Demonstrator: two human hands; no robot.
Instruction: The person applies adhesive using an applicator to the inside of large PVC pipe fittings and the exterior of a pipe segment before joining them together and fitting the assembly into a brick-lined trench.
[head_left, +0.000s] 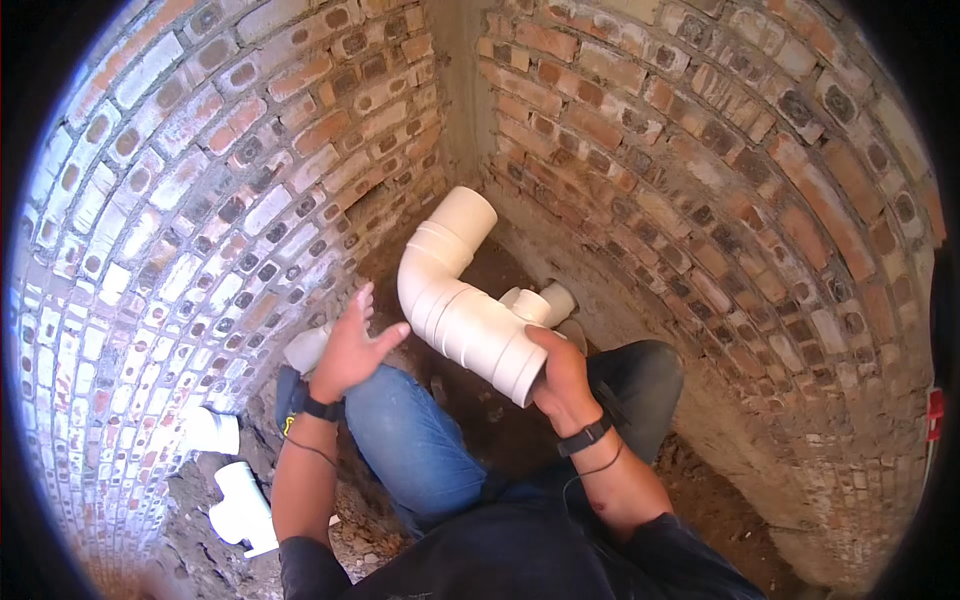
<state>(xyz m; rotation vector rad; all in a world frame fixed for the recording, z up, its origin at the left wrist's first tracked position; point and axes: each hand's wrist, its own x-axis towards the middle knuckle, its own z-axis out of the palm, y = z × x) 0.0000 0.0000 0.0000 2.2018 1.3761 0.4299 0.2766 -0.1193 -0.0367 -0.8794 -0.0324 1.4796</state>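
Observation:
My right hand (562, 372) grips the lower end of a cream plastic pipe assembly (432, 285). An elbow turns its far end up toward the corner, and a short branch sticks out from its right side. My left hand (348, 340) is just left of the assembly, beside the bend, with fingers apart and nothing in it. Behind the branch, another cream pipe end (556, 298) shows low by the right wall, partly hidden. A pale pipe piece (303, 350) lies behind my left wrist near the left wall.
Brick walls (220, 150) meet at a concrete corner column (458, 100). My bent knees (410, 430) are in the dirt pit below. At the lower left, loose white fittings (240, 505) and a white pipe piece (215, 432) sit on rubble against the wall.

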